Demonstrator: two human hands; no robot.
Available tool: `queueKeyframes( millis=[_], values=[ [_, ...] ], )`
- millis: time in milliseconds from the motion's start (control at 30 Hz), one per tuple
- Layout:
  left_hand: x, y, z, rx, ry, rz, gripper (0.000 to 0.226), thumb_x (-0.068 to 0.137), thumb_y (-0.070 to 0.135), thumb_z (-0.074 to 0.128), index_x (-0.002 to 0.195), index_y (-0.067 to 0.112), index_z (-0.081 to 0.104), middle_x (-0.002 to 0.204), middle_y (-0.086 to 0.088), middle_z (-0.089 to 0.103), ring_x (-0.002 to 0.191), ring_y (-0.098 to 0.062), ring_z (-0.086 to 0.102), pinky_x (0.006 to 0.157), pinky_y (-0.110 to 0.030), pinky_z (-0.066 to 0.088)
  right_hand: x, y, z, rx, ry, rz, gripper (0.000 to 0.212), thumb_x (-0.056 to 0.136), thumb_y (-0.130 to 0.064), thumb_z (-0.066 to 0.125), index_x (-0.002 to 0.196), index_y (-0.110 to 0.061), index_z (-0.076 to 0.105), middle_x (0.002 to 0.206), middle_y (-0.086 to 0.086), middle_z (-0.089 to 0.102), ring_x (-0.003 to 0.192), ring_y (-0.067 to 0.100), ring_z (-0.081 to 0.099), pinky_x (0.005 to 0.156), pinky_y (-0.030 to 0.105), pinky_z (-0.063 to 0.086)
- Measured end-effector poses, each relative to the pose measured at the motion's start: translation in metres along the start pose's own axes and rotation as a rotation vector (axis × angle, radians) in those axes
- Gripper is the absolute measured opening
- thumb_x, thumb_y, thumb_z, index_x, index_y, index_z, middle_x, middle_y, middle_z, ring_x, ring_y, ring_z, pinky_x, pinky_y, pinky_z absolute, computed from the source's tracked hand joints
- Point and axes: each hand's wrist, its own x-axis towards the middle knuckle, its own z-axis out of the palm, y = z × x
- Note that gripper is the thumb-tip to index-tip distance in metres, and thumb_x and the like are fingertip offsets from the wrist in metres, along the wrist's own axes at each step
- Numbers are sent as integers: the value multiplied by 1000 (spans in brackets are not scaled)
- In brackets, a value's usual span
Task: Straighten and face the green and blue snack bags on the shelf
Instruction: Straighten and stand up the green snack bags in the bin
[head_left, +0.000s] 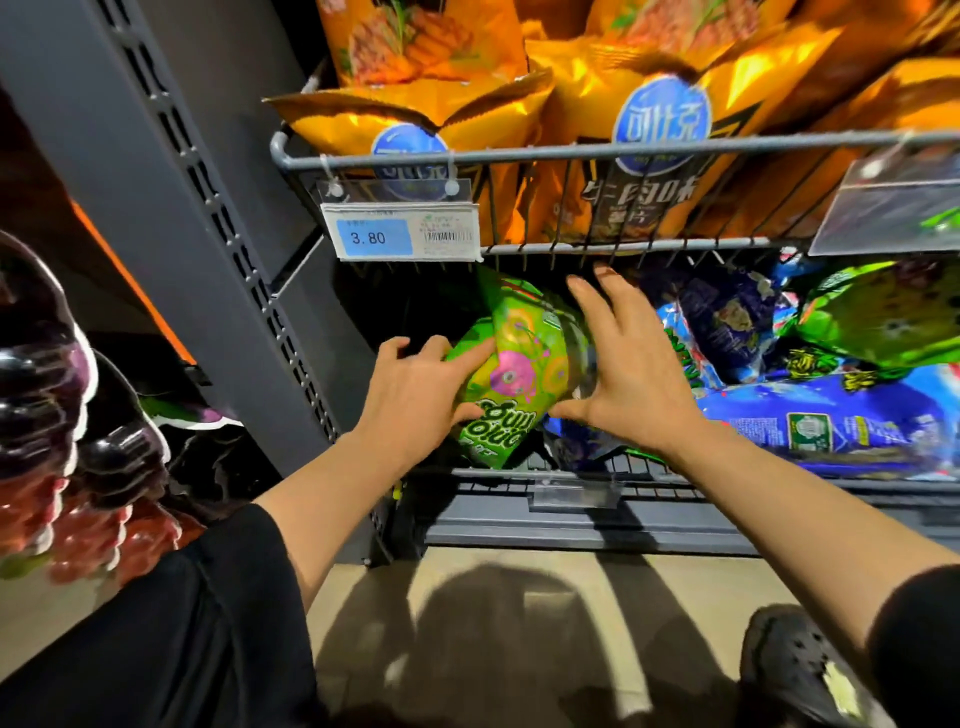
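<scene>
A green snack bag (519, 364) with pink and yellow rings stands at the left end of the low wire shelf (571, 475), its print upside down. My left hand (415, 395) grips its left side, thumb under the lower edge. My right hand (634, 364) lies flat against its right side, fingers spread and pointing up. To the right lie blue snack bags (831, 421) on their sides, a dark blue bag (727, 322) behind them, and another green bag (878, 322) tilted at the far right. A crumpled blue bag (582, 441) sits below my right hand.
The wire basket (519, 153) above holds orange snack bags (660, 130) and carries a price tag (400, 231) reading 3.80. A grey slotted upright (171, 208) bounds the shelf on the left. Dark and red bags (62, 415) hang further left. My shoe (800, 670) is on the floor.
</scene>
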Motion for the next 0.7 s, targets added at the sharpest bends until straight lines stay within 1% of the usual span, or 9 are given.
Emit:
queueKeyframes(
  millis=[100, 200, 267, 367, 433, 467, 533, 600, 700],
  values=[
    [4, 18, -11, 83, 134, 192, 76, 69, 29, 81, 137, 32, 48, 103, -14, 63, 85, -33, 65, 101, -55, 32, 1, -8, -8, -266, -91, -205, 115, 52, -56, 79, 147, -14, 29, 152, 17, 30, 143, 36, 22, 117, 53, 13],
    [5, 26, -19, 76, 246, 262, 78, 66, 20, 84, 137, 22, 51, 105, -8, 68, 88, -29, 67, 105, -54, 30, 1, -12, -11, -340, -189, -146, 98, 57, -45, 79, 141, -11, 42, 135, 12, 54, 138, 40, 30, 114, 48, 20],
    [2, 26, -18, 35, 282, 276, 76, 61, 21, 88, 131, 15, 57, 108, -4, 70, 92, -26, 68, 107, -53, 28, 1, -10, -12, -397, -112, -168, 65, 55, -35, 78, 114, -11, 64, 104, 6, 69, 130, 37, 42, 103, 43, 26],
    [-1, 18, -12, -45, 328, 250, 72, 60, 15, 87, 126, 10, 60, 117, -5, 67, 109, -24, 64, 111, -52, 23, -2, -2, -2, -415, 2, -236, 19, 59, -25, 76, 72, -12, 69, 70, 3, 66, 117, 34, 54, 100, 43, 25],
    [-5, 13, -7, -92, 367, 76, 76, 64, 18, 86, 132, 10, 54, 129, -9, 59, 124, -26, 52, 112, -49, 24, -6, 2, 7, -317, -18, -60, 29, 73, -39, 71, 63, -13, 66, 72, 7, 65, 111, 34, 55, 95, 43, 31],
    [-9, 12, -5, -125, 379, -76, 80, 66, 24, 85, 136, 9, 48, 135, -12, 51, 130, -28, 44, 112, -46, 26, -7, 3, 10, -195, -37, 118, 39, 78, -47, 66, 60, -13, 63, 75, 10, 64, 107, 34, 55, 85, 41, 36],
    [-20, 17, -2, -305, 334, -439, 86, 74, 33, 80, 143, 7, 36, 142, -17, 38, 133, -30, 34, 109, -38, 29, -8, 4, 18, 126, -1, 497, 51, 84, -47, 63, 49, -14, 46, 61, 10, 50, 84, 34, 52, 63, 38, 33],
    [-28, 25, 2, -707, 148, -730, 85, 80, 37, 75, 144, 6, 29, 139, -16, 39, 128, -29, 40, 96, -25, 35, -10, 2, 28, 366, 75, 719, 56, 88, -37, 61, 46, -15, 32, 48, 4, 33, 64, 29, 41, 58, 35, 25],
    [-22, 32, 12, -1262, -149, -860, 82, 83, 41, 69, 147, 14, 26, 133, -8, 55, 114, -22, 57, 84, -20, 45, -15, -14, 47, 519, 83, 781, 53, 92, -31, 58, 49, -10, 36, 49, 5, 29, 61, 24, 34, 59, 37, 26]
  ],
)
